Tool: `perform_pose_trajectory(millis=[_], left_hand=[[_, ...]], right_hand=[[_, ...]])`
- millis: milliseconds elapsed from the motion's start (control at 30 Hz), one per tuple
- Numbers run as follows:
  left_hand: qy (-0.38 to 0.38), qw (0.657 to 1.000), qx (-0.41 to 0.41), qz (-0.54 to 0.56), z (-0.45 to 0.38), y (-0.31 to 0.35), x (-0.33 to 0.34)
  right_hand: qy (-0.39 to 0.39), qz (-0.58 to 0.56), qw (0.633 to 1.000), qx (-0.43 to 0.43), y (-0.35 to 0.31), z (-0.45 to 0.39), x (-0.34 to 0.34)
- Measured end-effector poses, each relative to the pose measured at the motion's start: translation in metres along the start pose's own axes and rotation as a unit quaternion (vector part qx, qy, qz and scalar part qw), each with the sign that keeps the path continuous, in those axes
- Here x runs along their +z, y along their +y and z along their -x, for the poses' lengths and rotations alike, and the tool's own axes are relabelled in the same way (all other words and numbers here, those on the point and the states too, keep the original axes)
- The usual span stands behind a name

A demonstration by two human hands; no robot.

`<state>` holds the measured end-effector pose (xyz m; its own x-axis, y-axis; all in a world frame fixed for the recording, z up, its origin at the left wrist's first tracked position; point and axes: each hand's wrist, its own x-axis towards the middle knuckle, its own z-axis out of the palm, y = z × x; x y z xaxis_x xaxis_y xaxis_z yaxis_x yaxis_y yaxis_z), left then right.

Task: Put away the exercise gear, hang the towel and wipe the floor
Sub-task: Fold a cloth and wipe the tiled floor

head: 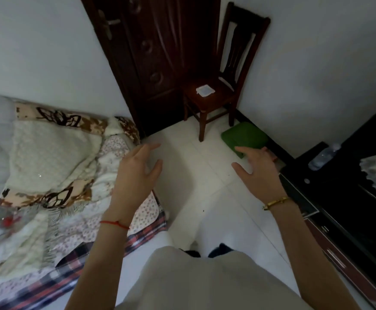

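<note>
Bed at left, piled with blankets. White tile floor ahead. Chair in corner. Green folded mat on floor beside chair leg, against wall: likely exercise gear. Left hand and right hand both released, fingers spread, holding nothing. Step: reaching for gear, judged. Next: bend down, grip mat.

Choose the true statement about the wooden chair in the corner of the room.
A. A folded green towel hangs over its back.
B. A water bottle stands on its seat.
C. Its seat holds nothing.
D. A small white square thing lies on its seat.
D: a small white square thing lies flat on the seat of the wooden chair; the water bottle lies on the dark cabinet instead.
</note>
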<state>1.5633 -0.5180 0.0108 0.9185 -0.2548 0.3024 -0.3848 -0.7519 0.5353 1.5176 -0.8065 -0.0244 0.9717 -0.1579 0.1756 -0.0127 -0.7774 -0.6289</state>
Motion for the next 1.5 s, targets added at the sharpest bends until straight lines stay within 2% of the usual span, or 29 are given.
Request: perform_pose_trajectory(millis=[233, 600, 833, 1033, 1233, 1500], left_hand=[[-0.034, 0.999, 0.01, -0.002, -0.147, -0.024, 0.037], [-0.007, 1.0, -0.012, 0.011, -0.396, -0.048, 0.132], [-0.006, 0.999, -0.037, 0.02, -0.525, -0.067, 0.178], [-0.018, 0.999, -0.032, 0.032, -0.63, -0.098, 0.225], [-0.027, 0.996, -0.069, 0.048, -0.744, -0.149, 0.284], [-0.112, 0.988, -0.098, 0.046, -0.893, -0.224, 0.385]], right_hand=[[-0.009, 0.001, 0.999, 0.042, 0.032, -0.137, 0.013], [-0.014, 0.004, 0.999, 0.044, 0.119, -0.399, 0.009], [-0.038, 0.032, 0.998, 0.036, 0.165, -0.544, 0.006], [-0.055, 0.031, 0.996, 0.065, 0.205, -0.651, 0.037], [-0.068, 0.032, 0.991, 0.109, 0.242, -0.763, 0.071], [-0.094, 0.02, 0.976, 0.195, 0.297, -0.91, 0.13]])
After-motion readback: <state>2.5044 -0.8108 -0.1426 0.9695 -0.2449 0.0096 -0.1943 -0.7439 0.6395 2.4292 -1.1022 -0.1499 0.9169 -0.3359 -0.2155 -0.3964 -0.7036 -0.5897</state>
